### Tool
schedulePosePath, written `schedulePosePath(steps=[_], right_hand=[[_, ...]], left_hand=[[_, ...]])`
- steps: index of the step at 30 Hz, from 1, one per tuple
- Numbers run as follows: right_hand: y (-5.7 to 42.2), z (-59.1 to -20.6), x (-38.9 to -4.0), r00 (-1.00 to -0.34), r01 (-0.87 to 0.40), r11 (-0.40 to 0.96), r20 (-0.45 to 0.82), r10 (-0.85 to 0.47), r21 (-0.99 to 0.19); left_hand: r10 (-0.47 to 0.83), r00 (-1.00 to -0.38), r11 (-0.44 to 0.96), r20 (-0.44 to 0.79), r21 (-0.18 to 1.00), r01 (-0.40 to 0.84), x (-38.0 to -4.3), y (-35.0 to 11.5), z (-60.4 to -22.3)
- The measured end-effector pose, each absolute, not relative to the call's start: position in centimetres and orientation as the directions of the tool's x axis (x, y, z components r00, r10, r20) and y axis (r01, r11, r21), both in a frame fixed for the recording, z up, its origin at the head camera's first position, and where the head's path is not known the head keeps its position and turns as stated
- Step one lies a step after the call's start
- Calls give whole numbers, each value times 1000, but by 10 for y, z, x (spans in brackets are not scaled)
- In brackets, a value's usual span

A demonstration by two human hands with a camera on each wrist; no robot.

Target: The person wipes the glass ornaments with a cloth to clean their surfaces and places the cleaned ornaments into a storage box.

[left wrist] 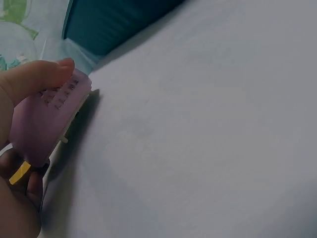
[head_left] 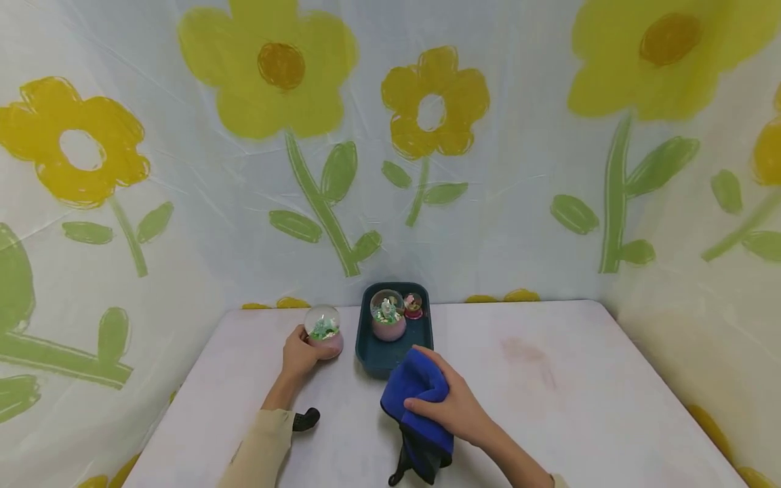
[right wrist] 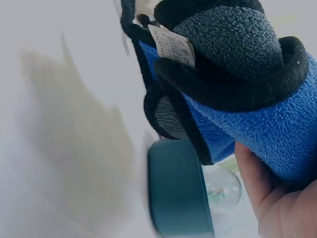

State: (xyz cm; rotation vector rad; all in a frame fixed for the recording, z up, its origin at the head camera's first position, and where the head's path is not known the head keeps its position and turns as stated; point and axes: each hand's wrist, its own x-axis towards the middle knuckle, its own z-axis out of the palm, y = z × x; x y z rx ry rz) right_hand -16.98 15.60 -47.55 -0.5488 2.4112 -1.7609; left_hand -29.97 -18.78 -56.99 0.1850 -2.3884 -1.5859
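Note:
My left hand [head_left: 300,354] grips a snow globe [head_left: 323,332] by its pink base, left of the tray. In the left wrist view the thumb lies across the lettered side of the base [left wrist: 44,114], which is tilted close over the table. My right hand [head_left: 454,403] holds a bunched blue cloth [head_left: 415,386] with a dark edge, in front of the tray. Its grey side and white label [right wrist: 172,45] show in the right wrist view. Inside the dark teal tray [head_left: 390,356] stand a larger pink-based snow globe [head_left: 388,316] and a small one [head_left: 413,306] with a darker pink base.
The white table [head_left: 586,393] ends at the back against a flower-printed curtain [head_left: 506,203]. A faint reddish stain [head_left: 526,352] marks the table to the right of the tray. Black wrist-strap ends [head_left: 306,419] stick out by the left sleeve.

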Motion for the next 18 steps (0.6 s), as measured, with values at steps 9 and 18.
schedulePosePath(steps=[9, 18], right_hand=[[165, -463, -174, -963, -194, 210, 145, -229, -958], [184, -441, -174, -978, -197, 246, 175, -111, -949]], left_hand=[[-211, -949, 408, 237, 903, 134, -276, -175, -541], [-128, -883, 423, 452, 830, 364, -242, -156, -509]])
